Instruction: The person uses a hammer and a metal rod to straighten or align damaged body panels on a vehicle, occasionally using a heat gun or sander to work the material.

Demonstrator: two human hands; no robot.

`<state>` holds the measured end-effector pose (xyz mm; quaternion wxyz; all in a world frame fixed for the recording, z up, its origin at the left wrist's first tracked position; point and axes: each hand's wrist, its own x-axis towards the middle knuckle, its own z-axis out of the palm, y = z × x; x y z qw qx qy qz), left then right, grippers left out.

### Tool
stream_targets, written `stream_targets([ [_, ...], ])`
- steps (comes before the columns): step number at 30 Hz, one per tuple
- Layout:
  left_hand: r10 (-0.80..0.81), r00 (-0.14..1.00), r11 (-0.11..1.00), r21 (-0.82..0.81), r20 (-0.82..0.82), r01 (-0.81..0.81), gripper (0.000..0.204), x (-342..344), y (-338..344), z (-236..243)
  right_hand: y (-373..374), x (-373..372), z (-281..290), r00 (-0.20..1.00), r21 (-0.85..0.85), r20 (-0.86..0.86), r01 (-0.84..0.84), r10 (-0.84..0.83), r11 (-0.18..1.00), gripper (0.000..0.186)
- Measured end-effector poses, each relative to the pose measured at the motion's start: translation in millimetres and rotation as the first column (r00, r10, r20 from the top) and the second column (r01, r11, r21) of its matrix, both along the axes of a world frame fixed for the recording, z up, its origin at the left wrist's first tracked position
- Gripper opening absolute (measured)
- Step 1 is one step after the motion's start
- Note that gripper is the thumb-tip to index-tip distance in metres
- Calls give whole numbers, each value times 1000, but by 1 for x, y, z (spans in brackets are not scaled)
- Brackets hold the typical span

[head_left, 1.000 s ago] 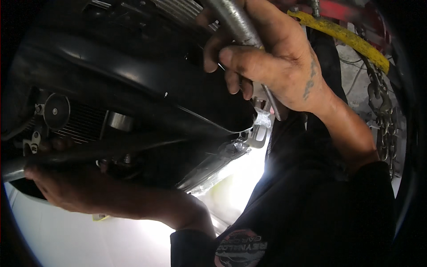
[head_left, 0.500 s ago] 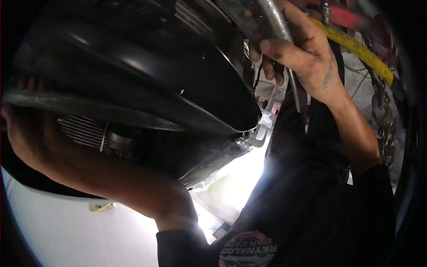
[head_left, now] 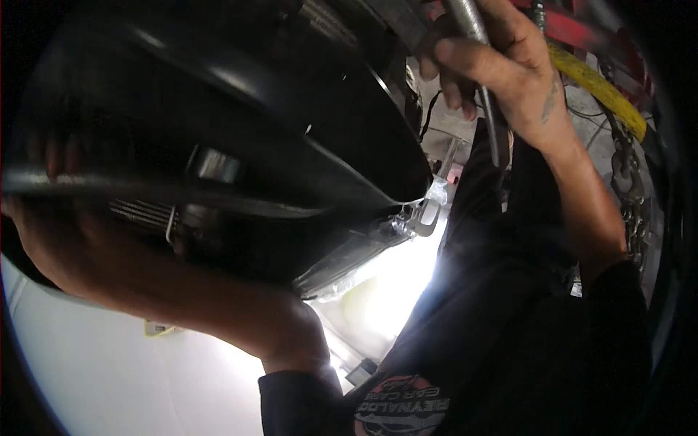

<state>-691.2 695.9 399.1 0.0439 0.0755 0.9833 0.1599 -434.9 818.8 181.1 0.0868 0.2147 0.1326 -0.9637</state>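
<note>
A glossy black curved car panel (head_left: 276, 138) fills the upper left of the view. My left hand (head_left: 43, 232) reaches in at its lower edge on the far left; its fingers are mostly lost in shadow and behind the edge, so their grip does not show. At the upper right, my right hand (head_left: 509, 73) is closed around a slim silver metal bar (head_left: 488, 109). The bar's lower end points down towards my dark trousers, while its upper end runs out of the picture.
Below the panel edge are a slatted grille (head_left: 142, 212) and a clear-wrapped strip (head_left: 349, 261) beside a bright light. A metal clamp (head_left: 427, 216) sits at the panel's corner. A yellow bar (head_left: 600, 91), a hanging chain (head_left: 627, 182) and a red frame (head_left: 574, 33) stand on the right.
My right hand and the bar have shifted slightly right and up in view. The panel's lower edge sits a little lower at the left, and a bright metallic patch now shows above it.
</note>
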Motion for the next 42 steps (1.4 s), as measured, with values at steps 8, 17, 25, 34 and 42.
stream_targets([
  [8, 152, 978, 980, -105, -141, -167, 56, 43, 4, -21, 0, 6, 7, 999, 22, -21, 35, -34, 999, 51],
  [17, 369, 913, 902, -172, -172, -397, 53, 95, -11, -21, -22, 13, -10, 987, 35, -136, 90, -84, 995, 43],
  [25, -473, 880, 530, -809, -33, 255, 42, 87, -36, -10, -16, 13, -7, 983, 182, -175, 80, -47, 980, 38],
  [34, 301, 953, 951, 65, 46, -303, 64, 86, -30, -16, -6, 10, -17, 987, 191, -162, 52, -21, 980, 44],
  [42, 204, 960, 970, -96, -193, -225, 73, 95, -31, -25, 1, 8, -10, 992, 213, -122, 46, -21, 976, 47],
])
